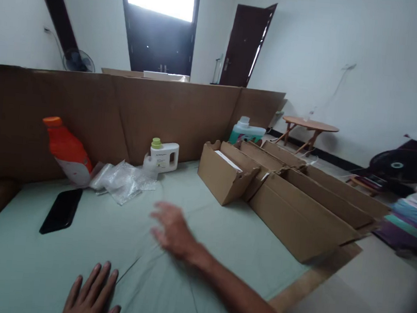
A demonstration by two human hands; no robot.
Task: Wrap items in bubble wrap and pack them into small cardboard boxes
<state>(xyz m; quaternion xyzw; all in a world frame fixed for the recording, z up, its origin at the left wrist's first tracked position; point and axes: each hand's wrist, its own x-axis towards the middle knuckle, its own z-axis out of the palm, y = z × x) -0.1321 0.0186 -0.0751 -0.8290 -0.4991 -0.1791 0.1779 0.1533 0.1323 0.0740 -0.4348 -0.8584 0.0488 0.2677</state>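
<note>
My left hand [92, 295] lies flat, palm down and fingers spread, on the pale green cloth [223, 236] at the bottom of the view. My right hand [171, 228] hovers blurred over the cloth's middle, fingers apart and holding nothing, reaching toward the far left. Beyond it lie crumpled clear bubble wrap [122, 180] and a small white bottle with a green cap [163, 155]. An orange bottle [66, 151] leans at the left, with a black phone [61, 210] flat on the cloth in front of it.
A cardboard wall [88, 112] backs the cloth. Several open cardboard boxes [299, 198] lie at the right, a teal detergent jug [247, 129] behind them. A round wooden table [309, 126], a fan [78, 61] and dark doors [245, 45] stand farther back.
</note>
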